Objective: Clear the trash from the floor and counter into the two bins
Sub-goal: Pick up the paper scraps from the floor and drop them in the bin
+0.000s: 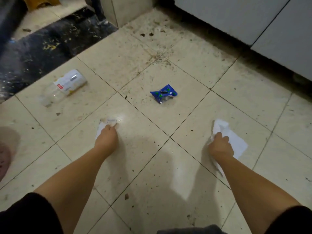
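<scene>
On the dirty tiled floor, my left hand [106, 138] is closed on a small clear wrapper [110, 121] with pale print. My right hand [220, 145] grips a crumpled white paper tissue [236, 141] that still rests partly on the tiles. Between and beyond both hands lies a crumpled blue snack wrapper [163, 93]. A clear plastic bottle [65, 86] with a white label lies on its side at the far left. No bin is in view.
White cabinet fronts [244, 17] run along the back right. A dark marble threshold [50, 43] crosses the upper left. Crumbs and dark specks [157, 54] dot the tiles. A pink slipper [5, 159] shows at the left edge.
</scene>
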Action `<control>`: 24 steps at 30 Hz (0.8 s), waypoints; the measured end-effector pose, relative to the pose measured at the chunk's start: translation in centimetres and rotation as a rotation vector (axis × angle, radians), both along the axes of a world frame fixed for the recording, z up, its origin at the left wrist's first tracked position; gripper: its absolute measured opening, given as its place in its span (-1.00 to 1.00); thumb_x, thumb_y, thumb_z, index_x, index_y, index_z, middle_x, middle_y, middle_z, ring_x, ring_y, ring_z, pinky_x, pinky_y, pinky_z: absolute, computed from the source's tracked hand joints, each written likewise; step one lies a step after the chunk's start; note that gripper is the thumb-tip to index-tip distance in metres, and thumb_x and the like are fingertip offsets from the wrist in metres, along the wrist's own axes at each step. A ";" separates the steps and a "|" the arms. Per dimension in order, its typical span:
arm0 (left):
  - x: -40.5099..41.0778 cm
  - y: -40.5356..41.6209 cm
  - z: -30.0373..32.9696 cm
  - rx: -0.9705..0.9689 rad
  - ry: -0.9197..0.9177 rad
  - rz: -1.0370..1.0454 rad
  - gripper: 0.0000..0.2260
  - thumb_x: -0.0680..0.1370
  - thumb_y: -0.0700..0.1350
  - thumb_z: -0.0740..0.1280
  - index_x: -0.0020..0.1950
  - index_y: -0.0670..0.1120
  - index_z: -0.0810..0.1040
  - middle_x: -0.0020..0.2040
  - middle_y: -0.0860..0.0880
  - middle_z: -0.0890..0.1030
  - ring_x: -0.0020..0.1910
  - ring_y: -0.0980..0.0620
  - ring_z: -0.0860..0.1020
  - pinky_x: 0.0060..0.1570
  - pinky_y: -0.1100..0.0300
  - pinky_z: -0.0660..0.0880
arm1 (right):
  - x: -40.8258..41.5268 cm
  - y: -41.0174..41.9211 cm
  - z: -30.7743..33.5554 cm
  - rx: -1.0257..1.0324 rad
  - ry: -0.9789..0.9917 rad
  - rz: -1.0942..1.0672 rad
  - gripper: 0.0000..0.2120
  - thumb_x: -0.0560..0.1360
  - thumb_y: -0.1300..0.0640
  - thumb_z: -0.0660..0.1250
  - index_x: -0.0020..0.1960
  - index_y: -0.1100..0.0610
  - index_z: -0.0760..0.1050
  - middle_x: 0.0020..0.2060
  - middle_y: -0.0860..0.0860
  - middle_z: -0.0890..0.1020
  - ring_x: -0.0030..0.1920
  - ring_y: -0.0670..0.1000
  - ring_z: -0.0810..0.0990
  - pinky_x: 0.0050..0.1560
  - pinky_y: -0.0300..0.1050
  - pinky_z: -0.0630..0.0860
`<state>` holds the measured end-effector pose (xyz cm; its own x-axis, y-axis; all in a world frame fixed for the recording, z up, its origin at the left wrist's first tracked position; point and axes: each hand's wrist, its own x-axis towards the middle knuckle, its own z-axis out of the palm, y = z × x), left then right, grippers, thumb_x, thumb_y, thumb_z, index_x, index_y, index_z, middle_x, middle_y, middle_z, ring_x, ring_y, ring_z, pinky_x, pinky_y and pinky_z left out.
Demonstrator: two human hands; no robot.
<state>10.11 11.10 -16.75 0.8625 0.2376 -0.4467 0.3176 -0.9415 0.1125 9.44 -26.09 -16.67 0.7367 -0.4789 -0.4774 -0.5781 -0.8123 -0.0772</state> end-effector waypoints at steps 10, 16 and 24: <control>0.0 2.0 8.7 -0.279 -0.386 -0.061 -0.73 0.58 -0.20 0.20 0.25 -0.23 0.46 0.21 -0.19 0.48 0.09 -0.22 0.53 0.05 0.02 0.46 | 5.4 12.5 9.3 0.316 -0.334 0.312 -0.76 0.51 0.38 0.12 0.11 0.33 0.49 0.06 0.31 0.50 -0.19 0.15 0.44 -0.20 -0.12 0.35; 0.9 11.5 19.3 -0.309 -0.703 -0.011 -0.78 0.58 -0.26 0.17 0.22 -0.21 0.43 0.21 -0.21 0.44 0.05 -0.21 0.51 0.09 -0.01 0.48 | 8.3 27.5 19.4 0.471 -0.665 0.542 -0.84 0.54 0.34 0.14 -0.03 0.26 0.50 0.02 0.23 0.51 -0.17 0.08 0.42 -0.24 -0.17 0.31; -5.4 31.1 28.5 -0.178 -0.966 0.168 -0.79 0.53 -0.38 0.15 0.13 -0.28 0.45 0.11 -0.26 0.43 0.02 -0.19 0.47 0.09 0.04 0.37 | 3.7 49.5 28.4 0.680 -0.834 0.975 -0.79 0.53 0.33 0.22 0.11 0.26 0.55 0.11 0.18 0.53 0.00 0.03 0.49 -0.10 -0.42 0.22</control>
